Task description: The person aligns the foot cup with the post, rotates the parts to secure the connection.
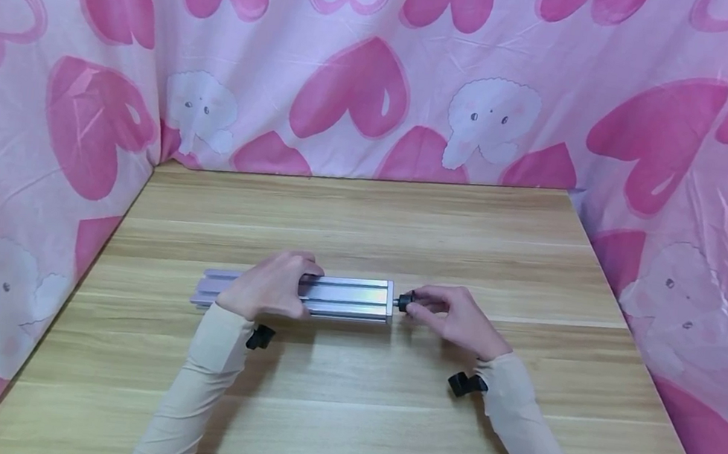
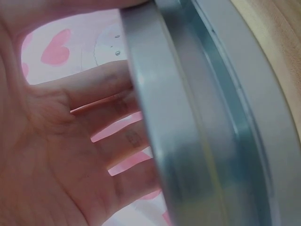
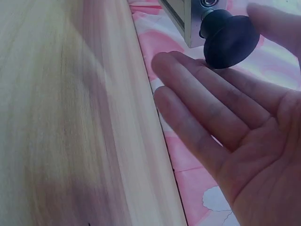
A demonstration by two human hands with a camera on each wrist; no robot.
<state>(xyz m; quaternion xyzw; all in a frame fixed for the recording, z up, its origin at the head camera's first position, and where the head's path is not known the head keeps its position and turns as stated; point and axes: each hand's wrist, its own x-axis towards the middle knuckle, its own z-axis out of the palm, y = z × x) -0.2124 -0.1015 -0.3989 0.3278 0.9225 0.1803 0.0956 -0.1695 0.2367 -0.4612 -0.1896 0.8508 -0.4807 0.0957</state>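
A silver aluminium rail (image 1: 349, 296) with long grooves lies crosswise at the middle of the table. My left hand (image 1: 273, 284) grips it from above, left of its middle, thumb on the near side and fingers on the far side. In the left wrist view the grooved rail (image 2: 174, 113) runs past the palm. A short shaft with a black round knob (image 1: 405, 301) sticks out of the rail's right end plate (image 3: 194, 28). My right hand (image 1: 458, 316) pinches the knob between thumb and forefinger. In the right wrist view, the other fingers (image 3: 207, 99) extend beneath the knob (image 3: 230, 42).
The wood-grain table (image 1: 341, 427) has a back edge along a pink curtain (image 1: 360, 24) with hearts and white cartoon animals. More of this curtain hangs along the left and right sides. A black wrist mount (image 1: 260, 336) sits under the left wrist, another (image 1: 466, 385) under the right.
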